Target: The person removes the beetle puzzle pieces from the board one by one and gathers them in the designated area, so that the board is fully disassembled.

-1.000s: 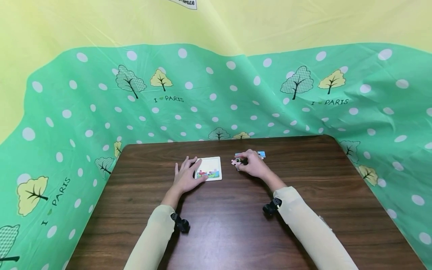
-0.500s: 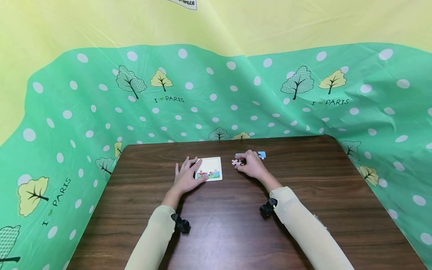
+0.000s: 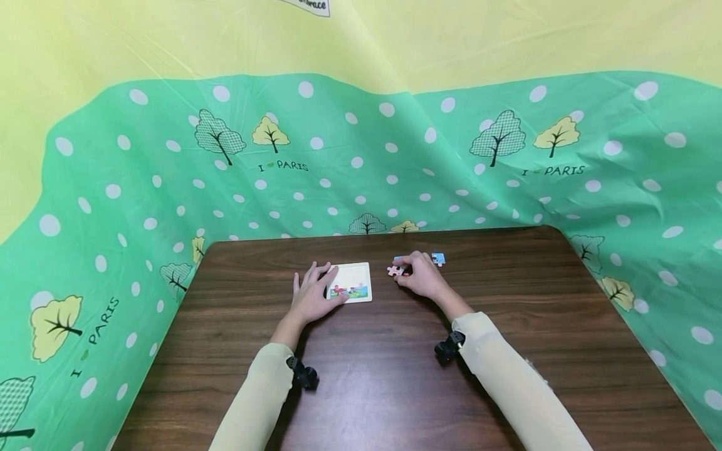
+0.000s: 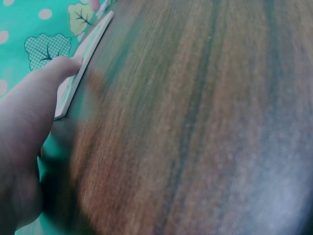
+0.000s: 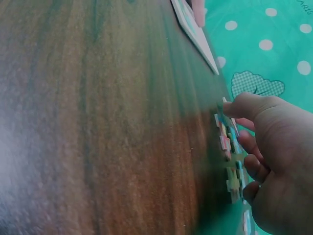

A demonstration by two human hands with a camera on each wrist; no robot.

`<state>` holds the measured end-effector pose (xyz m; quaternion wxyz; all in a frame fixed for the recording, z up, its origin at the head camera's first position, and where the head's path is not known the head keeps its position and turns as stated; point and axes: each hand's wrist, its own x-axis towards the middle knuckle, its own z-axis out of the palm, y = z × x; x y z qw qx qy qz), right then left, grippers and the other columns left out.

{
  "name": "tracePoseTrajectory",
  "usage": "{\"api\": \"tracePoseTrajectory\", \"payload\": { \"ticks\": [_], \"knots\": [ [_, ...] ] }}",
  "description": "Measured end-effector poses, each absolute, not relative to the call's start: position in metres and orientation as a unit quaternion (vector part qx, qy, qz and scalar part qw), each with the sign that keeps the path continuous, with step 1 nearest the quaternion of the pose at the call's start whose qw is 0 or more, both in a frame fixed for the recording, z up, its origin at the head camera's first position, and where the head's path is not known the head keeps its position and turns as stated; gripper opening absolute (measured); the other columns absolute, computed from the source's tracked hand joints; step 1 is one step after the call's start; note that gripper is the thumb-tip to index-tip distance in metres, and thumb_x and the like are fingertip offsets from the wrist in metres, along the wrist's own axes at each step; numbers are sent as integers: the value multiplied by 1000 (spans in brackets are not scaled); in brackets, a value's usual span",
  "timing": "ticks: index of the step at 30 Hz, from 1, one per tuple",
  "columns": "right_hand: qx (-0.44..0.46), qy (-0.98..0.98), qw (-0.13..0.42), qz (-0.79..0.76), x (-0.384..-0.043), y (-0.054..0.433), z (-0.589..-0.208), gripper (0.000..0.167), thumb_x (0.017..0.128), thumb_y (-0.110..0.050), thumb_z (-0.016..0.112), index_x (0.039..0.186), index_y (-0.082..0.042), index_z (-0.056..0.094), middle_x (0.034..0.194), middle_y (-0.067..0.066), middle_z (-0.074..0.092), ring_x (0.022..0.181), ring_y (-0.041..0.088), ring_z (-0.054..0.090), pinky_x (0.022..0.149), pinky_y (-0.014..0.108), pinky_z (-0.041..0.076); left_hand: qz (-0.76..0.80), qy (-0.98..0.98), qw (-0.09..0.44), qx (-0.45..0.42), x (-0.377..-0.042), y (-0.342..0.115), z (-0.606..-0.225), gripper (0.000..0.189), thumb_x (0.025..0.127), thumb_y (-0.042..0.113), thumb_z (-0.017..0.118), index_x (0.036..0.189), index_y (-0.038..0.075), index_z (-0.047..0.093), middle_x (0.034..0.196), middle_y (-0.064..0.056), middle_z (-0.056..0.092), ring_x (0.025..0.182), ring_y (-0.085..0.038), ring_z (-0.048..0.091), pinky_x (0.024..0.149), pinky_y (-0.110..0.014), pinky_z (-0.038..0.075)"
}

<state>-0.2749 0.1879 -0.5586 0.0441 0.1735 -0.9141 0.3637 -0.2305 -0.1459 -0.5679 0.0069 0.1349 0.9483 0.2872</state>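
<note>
A white-framed puzzle tray (image 3: 354, 273) lies on the table, with colourful joined pieces (image 3: 355, 292) along its near side. My left hand (image 3: 312, 300) rests at the tray's left side, fingers spread, thumb on the near edge; the left wrist view has this thumb (image 4: 68, 67) against the rim. To the right of the tray, my right hand (image 3: 424, 277) pinches a pale pink jigsaw piece (image 3: 395, 271) between thumb and fingers. In the right wrist view several loose jigsaw pieces (image 5: 234, 183) lie under the right hand, partly hidden by it.
A blue jigsaw piece (image 3: 438, 259) lies beyond the right hand, and another blue piece (image 3: 398, 257) is partly covered by its fingers. The dark wooden table (image 3: 372, 376) ends at a green dotted cloth (image 3: 316, 207) at the back and sides.
My right forearm has shifted slightly left, while the right fingers stay at the pink jigsaw piece with small movements. My left hand and the tray have kept their place.
</note>
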Motion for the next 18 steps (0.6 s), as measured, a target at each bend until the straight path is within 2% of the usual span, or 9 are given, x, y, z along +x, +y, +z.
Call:
{"api": "tracePoseTrajectory", "payload": {
  "ticks": [7,12,14,18],
  "knots": [
    [168,-914,28,368,-273,195,-553,44,87,-16,83,130,-7,83,109,13,70,102,29,54,84,37,43,286,948,2,136,-230,-146,-568,91,94,66,74,170,21,52,179,-12,46,176,-44,22,137,-82,0],
    [181,-910,22,372,-261,198,-532,46,86,-12,80,131,-1,82,110,18,69,103,33,53,85,36,42,286,948,6,137,-231,-146,-569,91,95,65,74,171,22,50,181,-10,45,177,-43,21,138,-82,0],
    [180,-910,8,374,-256,199,-521,45,88,-8,80,132,2,80,114,21,69,108,37,54,88,39,43,285,949,8,135,-231,-147,-570,90,95,64,75,172,23,50,181,-9,44,178,-43,21,138,-82,0],
    [158,-913,-14,375,-253,204,-514,45,91,-7,81,136,-1,79,122,23,67,116,38,52,93,41,43,282,950,9,133,-233,-147,-571,90,96,66,75,172,23,50,182,-9,44,178,-42,21,138,-82,0]
  ]
}}
